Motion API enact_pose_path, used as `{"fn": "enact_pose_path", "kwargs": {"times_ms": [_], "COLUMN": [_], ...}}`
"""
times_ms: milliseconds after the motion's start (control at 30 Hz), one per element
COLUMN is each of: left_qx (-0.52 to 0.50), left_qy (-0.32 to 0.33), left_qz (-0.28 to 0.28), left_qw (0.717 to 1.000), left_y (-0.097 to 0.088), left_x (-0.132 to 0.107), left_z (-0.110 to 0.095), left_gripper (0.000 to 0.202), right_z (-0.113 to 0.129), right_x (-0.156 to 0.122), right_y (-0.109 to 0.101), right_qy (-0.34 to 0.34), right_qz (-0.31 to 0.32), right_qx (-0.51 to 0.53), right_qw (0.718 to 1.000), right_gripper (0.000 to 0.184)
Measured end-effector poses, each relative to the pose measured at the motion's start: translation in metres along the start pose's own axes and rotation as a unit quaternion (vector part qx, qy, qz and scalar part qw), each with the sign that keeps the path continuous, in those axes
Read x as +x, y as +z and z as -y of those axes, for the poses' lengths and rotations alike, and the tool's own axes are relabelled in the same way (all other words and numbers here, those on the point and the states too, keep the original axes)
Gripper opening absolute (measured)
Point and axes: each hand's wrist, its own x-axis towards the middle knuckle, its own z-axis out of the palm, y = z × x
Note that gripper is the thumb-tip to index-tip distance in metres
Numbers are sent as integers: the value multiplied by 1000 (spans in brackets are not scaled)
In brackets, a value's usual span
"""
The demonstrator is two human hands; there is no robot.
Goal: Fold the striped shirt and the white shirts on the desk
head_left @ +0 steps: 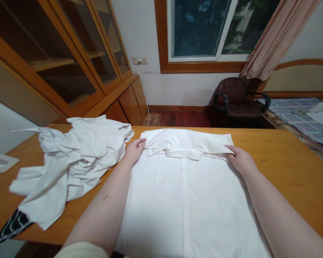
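A white shirt [161,193] lies spread on the wooden table, its front strip running down the middle toward me. The far end is folded over toward me, and a collar-like flap shows under the fold. At the fold's left corner my left hand [135,151] pinches the cloth between thumb and fingers. My right hand [241,159] grips the fold's right edge, which it lifts slightly off the layer below. Both forearms stretch along the sides of the shirt.
Left of the shirt is a crumpled pile of white clothes [80,154] with a black patterned cloth [13,224] hanging over the table's edge. A white plastic object [1,162] sits at far left. Beyond the table [280,172] stand a cabinet [97,89], an office chair [233,96] and a bed [304,114].
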Motion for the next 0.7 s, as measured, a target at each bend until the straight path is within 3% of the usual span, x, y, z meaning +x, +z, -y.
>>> {"fn": "enact_pose_path", "kwargs": {"times_ms": [133, 233, 367, 433, 500, 600, 700], "left_qx": [-25, -161, -430, -501, -529, -508, -428], "left_qy": [-40, -98, -172, -188, -201, -227, -253], "left_qz": [-35, -68, -98, -102, -98, -77, -68], "left_qw": [998, 980, 881, 839, 819, 827, 865], "left_y": [0, 3, 2, -2, -6, -10, -8], "left_x": [4, 8, 14, 15, 15, 13, 11], "left_z": [0, 3, 4, 3, 2, 3, 4], "left_gripper": [28, 25, 27, 28, 30, 31, 37], "right_z": [0, 0, 1, 0, -1, -7, -15], "right_x": [0, -1, -6, -8, -9, -8, -5], "right_y": [-5, -12, -18, -21, -23, -24, -21], "right_qy": [-13, 40, 112, 112, 103, 103, 85], "right_qz": [-54, -75, -84, -104, -115, -84, -46], "right_qx": [-40, -55, 14, 51, 62, 54, 83], "right_qw": [998, 995, 990, 987, 986, 990, 992], "right_gripper": [41, 40, 39, 38, 38, 38, 33]}}
